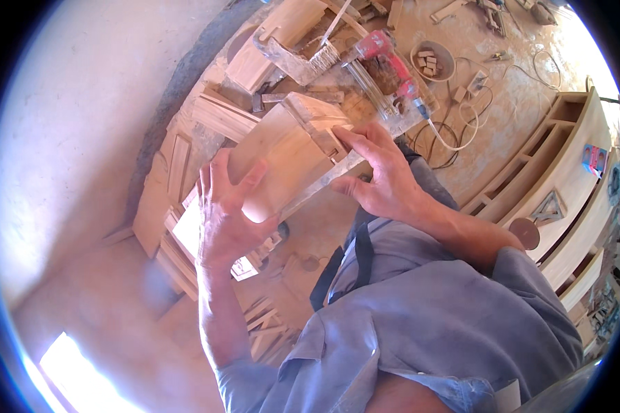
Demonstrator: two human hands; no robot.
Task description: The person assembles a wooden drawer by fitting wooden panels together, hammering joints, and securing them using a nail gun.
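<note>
A pale wooden box-like piece (272, 162), perhaps a drawer, sits tilted on the workbench in front of me, with a notched joint at its right corner. My left hand (231, 210) lies over its broad side with the fingers spread. At the jointed corner, my right hand (386, 172) touches the wood with its fingertips, thumb and forefinger apart. Just beyond that corner rests a red nail gun (393, 65) with a white air hose. A glue-crusted container (282, 58) with a brush (334, 27) stands behind the piece. The box's underside is hidden.
Wooden strips (220, 117) lie beside the box. A bucket (444, 72) of small wood blocks stands on the dusty floor, among cords. A curved wooden cabinet frame (558, 158) is at the right, with a red-and-blue packet (592, 160) on it. A wall (103, 89) rises at the left.
</note>
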